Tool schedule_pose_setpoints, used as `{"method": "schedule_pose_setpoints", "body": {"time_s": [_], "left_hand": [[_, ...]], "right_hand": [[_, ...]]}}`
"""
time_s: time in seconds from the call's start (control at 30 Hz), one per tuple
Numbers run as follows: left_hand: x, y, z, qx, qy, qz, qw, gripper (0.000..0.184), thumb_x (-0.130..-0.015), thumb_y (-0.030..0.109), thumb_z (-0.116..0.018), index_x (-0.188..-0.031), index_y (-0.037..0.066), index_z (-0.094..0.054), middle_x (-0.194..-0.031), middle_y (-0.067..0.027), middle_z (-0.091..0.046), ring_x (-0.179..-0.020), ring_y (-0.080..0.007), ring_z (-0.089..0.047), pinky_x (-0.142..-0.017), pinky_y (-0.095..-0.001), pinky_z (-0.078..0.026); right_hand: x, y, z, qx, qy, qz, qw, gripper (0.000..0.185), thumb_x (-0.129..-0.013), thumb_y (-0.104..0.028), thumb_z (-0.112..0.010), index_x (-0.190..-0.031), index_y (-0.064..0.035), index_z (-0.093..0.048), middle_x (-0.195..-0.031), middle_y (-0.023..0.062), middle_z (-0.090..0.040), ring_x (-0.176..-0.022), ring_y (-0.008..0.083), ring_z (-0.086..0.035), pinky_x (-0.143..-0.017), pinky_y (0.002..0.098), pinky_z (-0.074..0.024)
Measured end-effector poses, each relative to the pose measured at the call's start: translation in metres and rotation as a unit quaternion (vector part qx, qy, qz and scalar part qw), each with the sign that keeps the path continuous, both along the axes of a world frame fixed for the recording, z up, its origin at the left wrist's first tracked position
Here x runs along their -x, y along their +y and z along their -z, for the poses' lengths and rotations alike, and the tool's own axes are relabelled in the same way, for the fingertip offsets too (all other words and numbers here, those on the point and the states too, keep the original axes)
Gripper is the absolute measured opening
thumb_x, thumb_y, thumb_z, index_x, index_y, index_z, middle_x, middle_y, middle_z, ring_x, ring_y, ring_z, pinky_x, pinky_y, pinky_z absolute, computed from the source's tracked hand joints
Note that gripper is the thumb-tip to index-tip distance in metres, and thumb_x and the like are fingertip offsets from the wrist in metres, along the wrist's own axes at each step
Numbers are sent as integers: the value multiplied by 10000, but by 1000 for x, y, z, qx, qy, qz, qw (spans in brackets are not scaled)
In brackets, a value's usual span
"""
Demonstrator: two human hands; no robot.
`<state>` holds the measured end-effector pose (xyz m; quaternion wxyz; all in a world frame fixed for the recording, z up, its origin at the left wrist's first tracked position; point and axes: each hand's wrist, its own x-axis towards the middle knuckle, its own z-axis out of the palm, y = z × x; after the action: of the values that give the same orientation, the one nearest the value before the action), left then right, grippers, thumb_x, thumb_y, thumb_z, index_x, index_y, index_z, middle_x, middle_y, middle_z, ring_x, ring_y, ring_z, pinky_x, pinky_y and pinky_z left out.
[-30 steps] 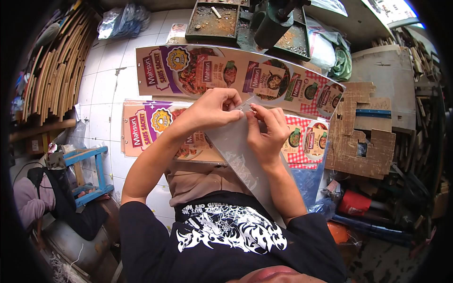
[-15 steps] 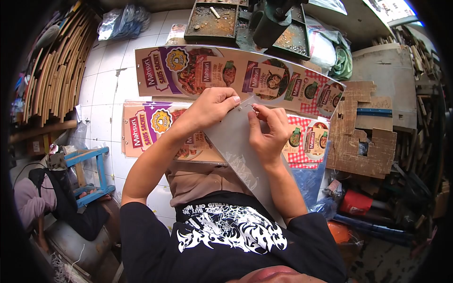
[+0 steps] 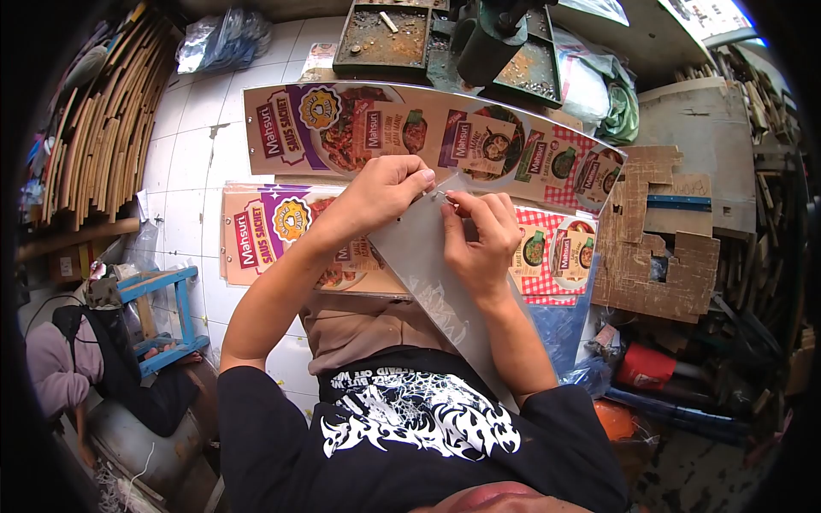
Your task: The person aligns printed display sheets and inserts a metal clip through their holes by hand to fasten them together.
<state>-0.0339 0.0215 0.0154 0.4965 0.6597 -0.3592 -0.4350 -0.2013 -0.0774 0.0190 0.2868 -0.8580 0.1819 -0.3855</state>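
My left hand (image 3: 395,190) is closed on the upper end of a long, plain greyish-white strip (image 3: 419,256) that slants down towards my lap. Thumb and forefinger of my right hand (image 3: 483,244) pinch something small and pale at that same end, close to my left fingertips; its kind is too small to make out. Beneath the strip lies a stack of printed Mahsuri sauce-sachet panels (image 3: 248,244), partly hidden by my forearms. Another printed panel (image 3: 278,137) lies just beyond both hands.
A dark machine (image 3: 492,51) with trays of small metal parts (image 3: 380,43) stands at the back. Cut cardboard (image 3: 650,274) lies at right, stacked cardboard sheets (image 3: 103,128) at left. A blue frame (image 3: 180,312) and another person (image 3: 64,368) are at lower left.
My right hand has shifted slightly left along the strip's end, closer to my left hand. My left hand keeps nearly the same place on the strip.
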Motion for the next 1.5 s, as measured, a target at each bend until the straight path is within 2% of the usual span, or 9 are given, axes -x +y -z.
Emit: {"method": "schedule_pose_setpoints", "body": {"time_s": [0.23, 0.3, 0.53, 0.6, 0.77, 1.13, 1.2, 1.5], "left_hand": [[0, -1, 1, -2, -12, 2, 1000, 290, -1055, 244, -570, -935, -2, -666, -794, 41, -613, -727, -32, -514, -639, -230, -435], [2, -2, 5, 23, -1, -21, 1000, 284, -1021, 232, -598, -930, -26, -676, -683, 8, -588, -634, -51, -486, -560, -277, -409], [1, -2, 12, 42, 20, -17, 999, 278, -1017, 234, -610, -913, -17, -667, -675, 26, -569, -621, -40, -470, -539, -264, -381], [-1, -1, 7, -4, 34, 16, 999, 251, -1064, 208, -568, -972, -8, -656, -839, 28, -632, -762, -27, -538, -665, -226, -446], [0, 0, 2, 3, 44, 20, 999, 252, -1057, 223, -591, -973, -6, -657, -812, 36, -625, -730, -23, -529, -632, -226, -432], [1, -1, 3, -3, 23, 14, 1000, 248, -1041, 225, -611, -965, -5, -665, -766, 41, -611, -679, -17, -507, -581, -226, -402], [3, -2, 2, 13, 39, -11, 999, 283, -990, 239, -649, -954, -38, -698, -688, -10, -626, -635, -52, -512, -554, -266, -416], [1, -1, 1, 8, 23, -1, 1000, 291, -989, 242, -643, -961, -41, -706, -692, -15, -632, -639, -55, -514, -563, -268, -419]], "right_hand": [[-1, 1, -2, -22, -5, -4, 1000, 185, -749, 48, -740, -916, -26, -713, -744, 78, -622, -709, 255, -574, -663, 374, -463], [-1, 1, -3, -30, -3, -4, 1000, 180, -746, 54, -733, -907, -22, -709, -745, 81, -625, -705, 252, -576, -653, 370, -468], [-2, -1, 0, -30, -21, -11, 999, 169, -708, 70, -695, -854, -15, -689, -737, 81, -633, -669, 244, -577, -605, 358, -471], [-3, -1, 0, -34, -24, -10, 999, 166, -699, 70, -691, -841, -15, -685, -734, 80, -636, -661, 243, -576, -601, 357, -470], [-2, -2, -1, -18, -20, -8, 1000, 154, -680, 62, -693, -810, -19, -675, -725, 75, -646, -642, 237, -577, -598, 351, -472], [-2, 1, 1, -18, -19, 0, 1000, 187, -726, 58, -739, -896, -20, -723, -760, 75, -664, -689, 229, -600, -626, 342, -494], [-2, 1, 1, -15, -22, -1, 1000, 188, -736, 56, -747, -907, -21, -728, -767, 75, -666, -698, 230, -601, -629, 342, -495], [-2, 1, 1, -13, -22, -5, 1000, 200, -744, 51, -757, -928, -21, -723, -769, 82, -662, -715, 254, -599, -656, 357, -496]]}}
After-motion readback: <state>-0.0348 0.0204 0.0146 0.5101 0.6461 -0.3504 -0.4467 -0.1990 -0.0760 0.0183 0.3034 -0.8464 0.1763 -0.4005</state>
